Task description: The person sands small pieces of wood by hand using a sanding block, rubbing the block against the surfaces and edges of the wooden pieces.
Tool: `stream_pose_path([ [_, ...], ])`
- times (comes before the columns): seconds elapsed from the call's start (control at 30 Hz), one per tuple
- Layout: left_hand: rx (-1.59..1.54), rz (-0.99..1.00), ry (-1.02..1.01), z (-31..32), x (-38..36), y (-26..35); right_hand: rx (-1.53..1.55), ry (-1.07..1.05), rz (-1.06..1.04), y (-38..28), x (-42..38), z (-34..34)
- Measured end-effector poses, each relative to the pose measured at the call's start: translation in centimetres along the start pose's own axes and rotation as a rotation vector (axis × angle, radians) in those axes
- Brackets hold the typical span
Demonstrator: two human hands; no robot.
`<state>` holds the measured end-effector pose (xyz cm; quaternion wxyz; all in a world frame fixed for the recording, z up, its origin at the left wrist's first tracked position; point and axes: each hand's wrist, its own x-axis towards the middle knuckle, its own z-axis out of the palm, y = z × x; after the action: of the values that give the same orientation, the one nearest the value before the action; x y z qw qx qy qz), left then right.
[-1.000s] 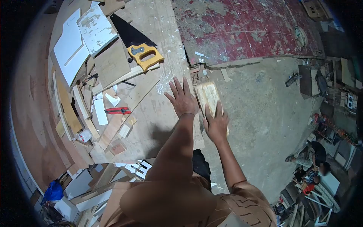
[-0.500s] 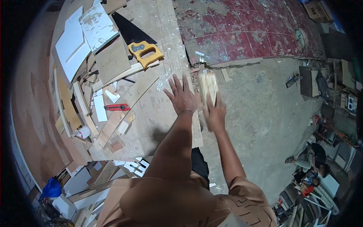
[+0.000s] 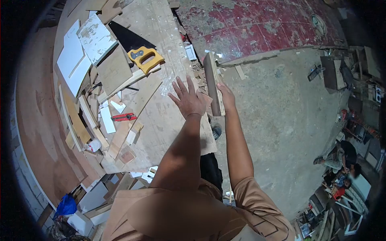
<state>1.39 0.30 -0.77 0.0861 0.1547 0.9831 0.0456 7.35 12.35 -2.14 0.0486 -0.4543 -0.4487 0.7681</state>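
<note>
My left hand [image 3: 188, 98] lies flat on the wooden worktable [image 3: 161, 120] near its right edge, fingers spread. A small thin brown piece [image 3: 208, 100] shows at the edge beside this hand; how far it runs underneath is hidden. My right hand [image 3: 227, 98] grips a long wooden block [image 3: 213, 86] just off the table's edge. The block stands on its side, with its dark brown face toward the table and pale layered wood along its edge. Farther up the table lies a handsaw [image 3: 144, 58] with a yellow handle. A red utility knife [image 3: 124, 117] rests left of my left hand.
Wood offcuts [image 3: 88, 114] and white boards [image 3: 74, 60] cover the table's left side, with a plastic cup [image 3: 94, 145] among them. Concrete floor [image 3: 277, 120] lies to the right, red tiles [image 3: 257, 28] beyond. People [image 3: 341, 160] sit at the far right among clutter.
The wooden block, blurred before, now shows sharply, turned with its dark face toward the table. My left hand stays flat on the table. The whole view has shifted slightly.
</note>
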Motion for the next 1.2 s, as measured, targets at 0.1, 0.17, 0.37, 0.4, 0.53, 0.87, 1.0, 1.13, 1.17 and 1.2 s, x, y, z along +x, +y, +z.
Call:
stream_pose_path([
  [0.1,0.007,0.0,-0.019,-0.1,0.1,-0.1,-0.05,-0.211,-0.219,0.2,-0.4,0.1],
  [0.17,0.001,-0.004,-0.039,-0.5,0.2,0.2,-0.345,-0.229,-0.462,-0.2,-2.4,0.2],
  [0.37,-0.026,0.01,0.012,0.1,0.1,-0.1,-0.054,-0.284,-0.296,5.2,-3.2,-3.2],
  [0.4,-0.021,0.012,0.001,0.0,0.1,-0.1,-0.018,-0.3,-0.243,5.5,-2.8,-3.1],
  [0.53,-0.008,0.014,-0.008,0.0,0.1,-0.1,-0.125,0.05,-0.266,0.8,0.4,1.4],
  [0.87,0.007,0.013,-0.005,0.0,0.2,-0.1,0.179,0.206,-0.387,2.2,0.9,2.1],
  [1.0,0.021,0.002,-0.043,-0.2,0.0,-0.1,0.197,0.207,-0.378,1.5,1.7,2.3],
  [1.13,0.043,-0.014,-0.059,-0.3,0.3,0.1,0.213,0.188,-0.378,2.1,0.9,2.1],
  [1.17,0.039,-0.014,-0.06,-0.2,0.3,0.1,0.161,0.161,-0.395,1.7,1.2,1.8],
  [1.2,0.018,-0.007,-0.06,-0.3,0.3,0.1,0.108,0.134,-0.408,1.1,1.3,1.6],
])
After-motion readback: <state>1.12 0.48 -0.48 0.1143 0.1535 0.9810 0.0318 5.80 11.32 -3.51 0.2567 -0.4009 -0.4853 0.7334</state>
